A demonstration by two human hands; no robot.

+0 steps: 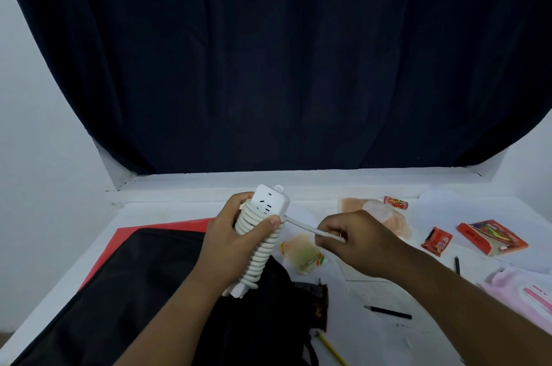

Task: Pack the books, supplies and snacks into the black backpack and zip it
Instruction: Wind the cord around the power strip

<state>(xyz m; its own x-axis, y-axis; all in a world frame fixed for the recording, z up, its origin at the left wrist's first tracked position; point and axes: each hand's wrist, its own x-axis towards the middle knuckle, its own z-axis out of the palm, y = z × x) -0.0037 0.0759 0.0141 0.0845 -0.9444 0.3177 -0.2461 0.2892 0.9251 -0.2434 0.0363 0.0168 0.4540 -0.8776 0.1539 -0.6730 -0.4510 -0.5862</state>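
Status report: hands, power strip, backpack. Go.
Left hand grips power strip, cord coiled around it. Right hand pinches loose cord end. Black backpack below, snacks still on table.

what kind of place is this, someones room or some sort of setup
Probably a staged recording setup rather than a lived-in room: a dark curtain hangs as a backdrop against plain white walls, and the white-covered table holds only laid-out packing items.

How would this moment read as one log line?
left hand: grips power strip | right hand: pinches cord end | backpack: unpacked
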